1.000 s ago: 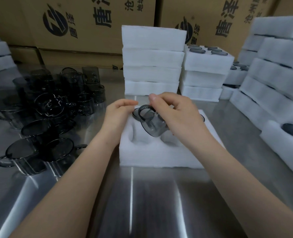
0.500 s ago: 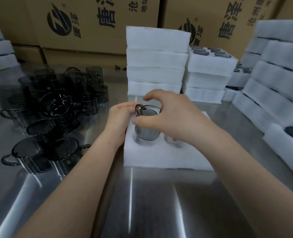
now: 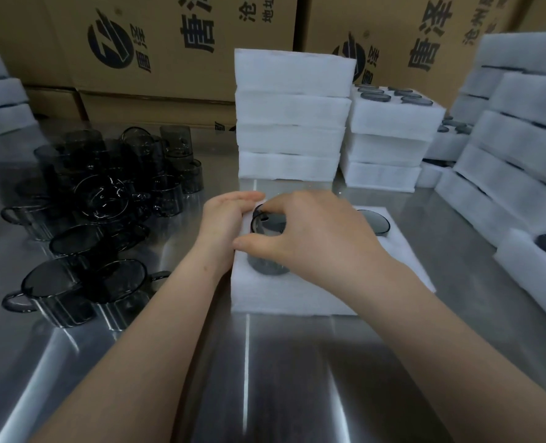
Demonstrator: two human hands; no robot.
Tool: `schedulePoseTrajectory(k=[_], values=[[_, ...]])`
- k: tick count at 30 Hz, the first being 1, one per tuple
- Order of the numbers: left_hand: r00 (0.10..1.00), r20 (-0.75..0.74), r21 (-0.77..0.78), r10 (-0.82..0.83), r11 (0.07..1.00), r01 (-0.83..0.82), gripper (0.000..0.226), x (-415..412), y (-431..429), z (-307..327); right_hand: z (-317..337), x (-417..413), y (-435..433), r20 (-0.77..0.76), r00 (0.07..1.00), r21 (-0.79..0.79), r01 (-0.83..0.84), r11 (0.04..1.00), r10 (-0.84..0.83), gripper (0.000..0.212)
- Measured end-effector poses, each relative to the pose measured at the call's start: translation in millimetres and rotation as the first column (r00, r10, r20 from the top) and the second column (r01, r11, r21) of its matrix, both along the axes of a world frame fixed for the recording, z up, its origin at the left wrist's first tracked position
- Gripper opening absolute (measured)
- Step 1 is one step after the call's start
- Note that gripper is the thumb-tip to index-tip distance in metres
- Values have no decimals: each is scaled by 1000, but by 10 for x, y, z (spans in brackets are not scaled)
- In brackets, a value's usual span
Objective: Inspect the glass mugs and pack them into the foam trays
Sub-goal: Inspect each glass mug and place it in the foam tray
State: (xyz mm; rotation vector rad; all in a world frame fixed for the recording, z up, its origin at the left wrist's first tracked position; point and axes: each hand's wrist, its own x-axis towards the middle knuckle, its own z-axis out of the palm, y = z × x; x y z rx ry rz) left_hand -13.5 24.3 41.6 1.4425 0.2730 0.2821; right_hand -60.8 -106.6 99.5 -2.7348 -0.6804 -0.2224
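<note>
Steel tabletop (image 3: 265, 378), centre: foam tray (image 3: 281, 298) is braced by flat left hand (image 3: 227, 222) so glass mug (image 3: 267, 219), gripped by right hand (image 3: 323, 238), can be seated squarely.

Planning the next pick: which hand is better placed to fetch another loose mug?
Left. The left hand holds nothing, resting on the foam tray nearest the loose mugs; the right hand grips the mug.

Left cardboard box (image 3: 169, 43): big black 唐泽 printed sideways, round black logo (image 3: 110, 43) beside it, smaller 沧… and 地址 cut off at top. Right cardboard box (image 3: 393, 33): same logo, 唐泽, 沧州…. Small characters beside logos unreadable.
</note>
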Motion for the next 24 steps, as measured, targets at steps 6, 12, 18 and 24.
schedulePoseTrajectory(k=[6,12,18,24], values=[[999,48,-47,20,999,-18,27,65,25,-86,-86,-49,0,88,996,-79,26,997,-19,51],[999,41,-46,19,999,-17,26,26,11,-94,-240,-131,64,125,991,-257,-17,966,50,74],[999,21,-76,48,996,-46,26,54,-2,-94,-345,-106,-78,-104,985,-291,-160,943,135,91],[998,33,-79,53,996,-51,29,58,-5,-98,-371,-42,-101,-125,980,-375,-190,907,154,102]])
